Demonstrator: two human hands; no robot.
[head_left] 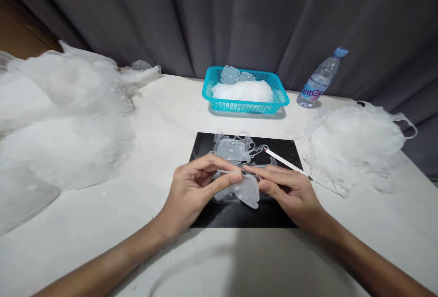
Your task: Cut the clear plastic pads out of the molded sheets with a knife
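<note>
Above the black mat (pixel 219 217), my left hand (pixel 195 187) pinches a translucent plastic piece (pixel 248 192) between thumb and fingers; the piece hangs tilted. My right hand (pixel 290 187) is closed at the piece's right edge, its fingertips close to those of my left. A small dark bit shows between the fingertips, too small to name. Beneath and behind my hands lie more flat translucent plastic pieces (pixel 232 149) with looped edges, partly hidden. Just beyond my right hand, a thin white stick with dark ends (pixel 285 160) lies slanted across the mat's right side.
Farther back stands a blue plastic basket (pixel 248 106) holding white translucent pieces. A water bottle (pixel 320 80) stands right of it. Big heaps of translucent plastic fill the left side (pixel 65 114) and the right side (pixel 359 146) of the white table (pixel 164 119). A grey curtain (pixel 232 14) hangs behind.
</note>
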